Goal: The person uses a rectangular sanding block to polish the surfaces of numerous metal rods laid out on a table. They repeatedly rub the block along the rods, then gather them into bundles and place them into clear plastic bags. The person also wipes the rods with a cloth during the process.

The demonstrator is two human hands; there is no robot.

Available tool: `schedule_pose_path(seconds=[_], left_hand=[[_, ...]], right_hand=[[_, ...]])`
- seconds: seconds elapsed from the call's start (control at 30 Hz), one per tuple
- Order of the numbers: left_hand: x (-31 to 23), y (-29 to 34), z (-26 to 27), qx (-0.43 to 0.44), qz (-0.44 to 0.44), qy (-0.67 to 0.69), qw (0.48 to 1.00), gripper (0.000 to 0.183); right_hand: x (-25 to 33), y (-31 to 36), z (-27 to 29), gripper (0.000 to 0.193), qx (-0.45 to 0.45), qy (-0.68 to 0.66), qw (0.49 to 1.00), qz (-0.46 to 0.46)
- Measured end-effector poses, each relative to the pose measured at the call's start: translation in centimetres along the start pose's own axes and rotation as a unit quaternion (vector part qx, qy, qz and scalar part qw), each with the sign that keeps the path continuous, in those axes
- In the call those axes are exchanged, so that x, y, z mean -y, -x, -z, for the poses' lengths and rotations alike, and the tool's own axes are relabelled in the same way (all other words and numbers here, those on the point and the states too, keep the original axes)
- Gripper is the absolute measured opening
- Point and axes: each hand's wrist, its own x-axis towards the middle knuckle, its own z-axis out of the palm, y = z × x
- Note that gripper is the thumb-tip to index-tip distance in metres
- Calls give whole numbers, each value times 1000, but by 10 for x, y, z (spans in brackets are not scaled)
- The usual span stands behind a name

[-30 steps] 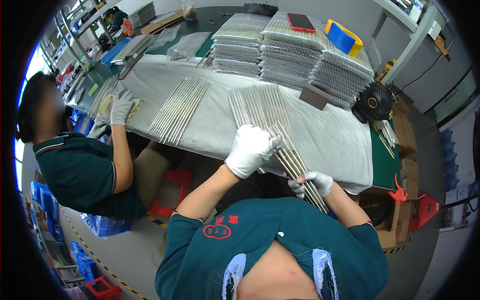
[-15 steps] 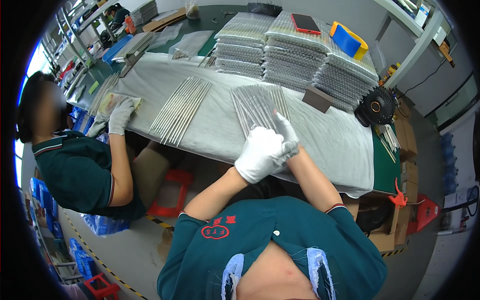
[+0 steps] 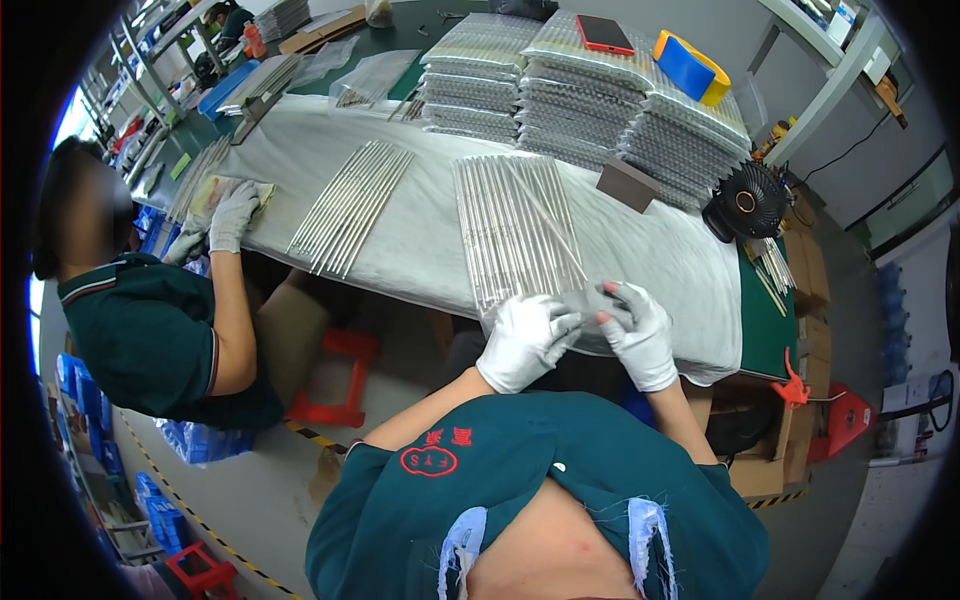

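Observation:
A clear plastic bag (image 3: 490,290) lies in front of me, with a row of thin metal rods (image 3: 510,215) in it. One rod lies slantwise across the others. My left hand (image 3: 527,342), in a white glove, is closed on the bag's near edge. To its right, my right hand (image 3: 642,338) pinches a blurred corner of the clear film; its thumb and forefinger tips poke bare out of the glove. A second row of metal rods (image 3: 352,208) rests unbagged on the white cloth to the left.
Stacks of bubble-wrapped packs (image 3: 580,110) stand behind, bearing a red-edged phone (image 3: 604,34) and a blue-and-yellow tape roll (image 3: 690,68). A brown block (image 3: 627,186) and black fan (image 3: 748,203) sit right. A co-worker (image 3: 170,330) handles a cloth at left.
My hands have come apart and drawn nearer to me, the right one moving to the right. The rods in the bag, partly covered before, now show as a spread row.

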Motion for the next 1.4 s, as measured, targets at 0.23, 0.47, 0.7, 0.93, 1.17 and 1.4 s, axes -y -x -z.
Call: schedule_pose_path(seconds=[0.23, 0.47, 0.7, 0.93, 1.17, 1.4], left_hand=[[30, -47, -18, -43, 40, -254, 965, 63], [39, -53, -10, -20, 17, -214, 976, 56], [68, -18, 27, -11, 37, -204, 978, 57], [77, 0, 42, 25, 37, -177, 983, 64], [72, -39, 30, -43, 180, -209, 960, 73], [55, -33, 9, 2, 20, -178, 984, 67]], right_hand=[[-21, -28, -51, 54, 33, 162, 984, 65], [-9, -30, -22, 26, 130, 248, 947, -156], [34, -22, -37, 32, 162, 154, 975, -13], [13, 41, -71, 28, 453, -196, 820, -289], [1, 46, -91, 34, 440, -331, 764, -336], [-4, 44, -108, 37, 491, -318, 758, -290]])
